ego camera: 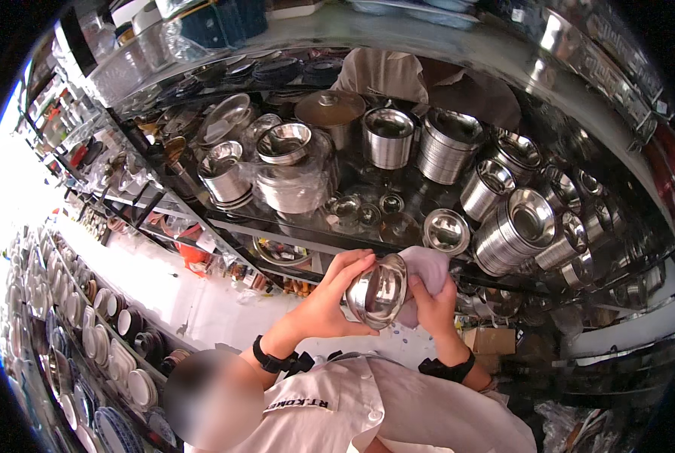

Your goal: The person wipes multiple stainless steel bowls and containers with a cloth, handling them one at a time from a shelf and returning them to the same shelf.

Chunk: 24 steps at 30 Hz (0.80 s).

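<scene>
Held in front of my body is a shiny stainless steel bowl (pixel 378 289), tilted on its side. My left hand (pixel 327 300) grips it from the left, the thumb below and the fingers over its upper edge. A pale lilac cloth (pixel 426 269) is bunched in my right hand (pixel 438 306), close against the bowl's right edge. Just beyond the cloth, another steel bowl (pixel 446 232) rests at the front of a glossy black shelf (pixel 366 187). Small steel cups (pixel 346 208) sit to the left of that bowl.
Stacked steel bowls (pixel 516 226) crowd the shelf's right side. A plastic-wrapped stack (pixel 292 189) and a lidded pot (pixel 330 110) stand left and behind. Racks of plates (pixel 142 388) line the lower left. A cardboard box (pixel 490 341) lies below to the right.
</scene>
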Each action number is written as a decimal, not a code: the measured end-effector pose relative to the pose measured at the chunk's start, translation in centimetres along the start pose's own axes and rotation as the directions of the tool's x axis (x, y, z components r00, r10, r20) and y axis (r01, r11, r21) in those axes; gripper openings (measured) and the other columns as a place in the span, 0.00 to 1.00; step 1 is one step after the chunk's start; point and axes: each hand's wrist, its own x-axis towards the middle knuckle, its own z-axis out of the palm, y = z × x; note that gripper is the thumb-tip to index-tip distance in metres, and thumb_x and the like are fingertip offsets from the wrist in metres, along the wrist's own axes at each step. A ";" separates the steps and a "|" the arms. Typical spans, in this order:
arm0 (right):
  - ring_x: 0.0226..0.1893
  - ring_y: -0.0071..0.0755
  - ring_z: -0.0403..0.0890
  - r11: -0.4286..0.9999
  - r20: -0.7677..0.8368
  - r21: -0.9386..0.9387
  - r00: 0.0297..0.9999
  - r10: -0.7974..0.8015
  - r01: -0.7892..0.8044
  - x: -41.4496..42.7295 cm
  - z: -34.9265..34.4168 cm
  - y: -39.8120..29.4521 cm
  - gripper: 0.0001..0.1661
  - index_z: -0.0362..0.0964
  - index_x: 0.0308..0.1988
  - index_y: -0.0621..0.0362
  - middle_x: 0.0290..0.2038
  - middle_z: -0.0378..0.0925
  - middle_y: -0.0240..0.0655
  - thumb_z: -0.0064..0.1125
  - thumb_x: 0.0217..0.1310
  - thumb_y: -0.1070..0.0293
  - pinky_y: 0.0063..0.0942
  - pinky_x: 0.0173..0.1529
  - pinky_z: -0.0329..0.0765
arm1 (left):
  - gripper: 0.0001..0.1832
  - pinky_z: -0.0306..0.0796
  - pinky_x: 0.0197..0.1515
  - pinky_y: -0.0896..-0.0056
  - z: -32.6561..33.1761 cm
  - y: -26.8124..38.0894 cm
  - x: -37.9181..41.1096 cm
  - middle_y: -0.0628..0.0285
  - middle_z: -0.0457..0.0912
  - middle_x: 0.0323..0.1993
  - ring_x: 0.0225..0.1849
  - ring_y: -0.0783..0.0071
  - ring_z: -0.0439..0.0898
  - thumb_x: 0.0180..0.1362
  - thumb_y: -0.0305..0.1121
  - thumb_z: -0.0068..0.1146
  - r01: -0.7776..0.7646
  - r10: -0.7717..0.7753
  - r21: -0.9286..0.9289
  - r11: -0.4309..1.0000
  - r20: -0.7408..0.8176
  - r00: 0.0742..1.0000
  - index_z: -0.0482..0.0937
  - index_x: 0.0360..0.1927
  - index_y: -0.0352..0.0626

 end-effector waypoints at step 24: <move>0.74 0.42 0.67 0.989 0.422 0.036 0.895 -0.147 0.146 -2.8 11.1 -1.9 0.31 0.58 0.76 0.68 0.75 0.66 0.47 0.47 0.85 0.62 0.40 0.77 0.61 | 0.57 0.74 0.67 0.49 -8.9 3.0 -3.7 0.45 0.70 0.69 0.65 0.43 0.74 0.34 0.31 0.86 0.042 -0.046 0.340 0.939 0.004 0.999 0.73 0.75 0.53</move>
